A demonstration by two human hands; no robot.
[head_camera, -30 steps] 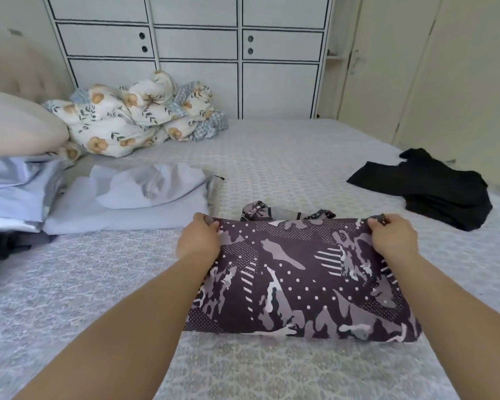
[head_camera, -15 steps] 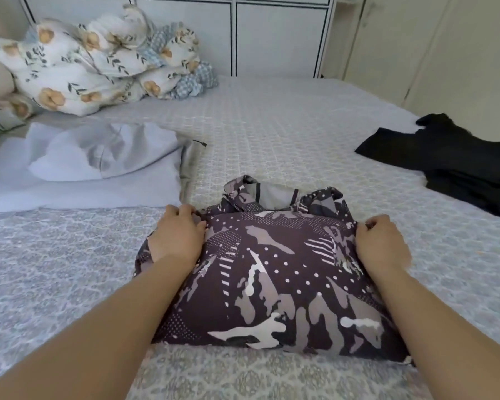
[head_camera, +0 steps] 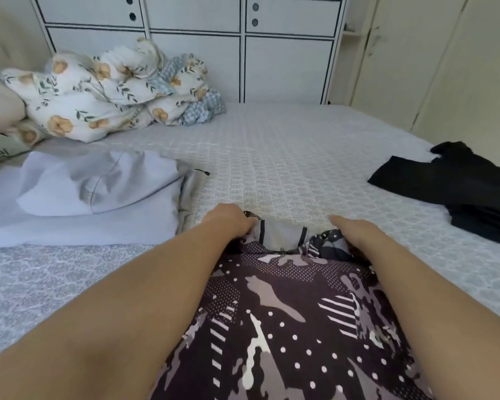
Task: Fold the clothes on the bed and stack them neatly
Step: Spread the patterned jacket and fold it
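I count two hands of mine on the bed (head_camera: 286, 157): my left hand (head_camera: 228, 223) and my right hand (head_camera: 358, 230). Three garments lie on it: one camouflage-patterned garment (head_camera: 295, 327) under my arms, one pale lilac-grey garment (head_camera: 98, 197) to the left, and one black garment (head_camera: 468, 186) to the right. There is also one crumpled floral duvet (head_camera: 107, 93), and behind the bed one white cabinet (head_camera: 243, 47) showing four round holes in its fronts.

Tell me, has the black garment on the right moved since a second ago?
No. The black garment still lies at the bed's right edge; only the camera shifted.
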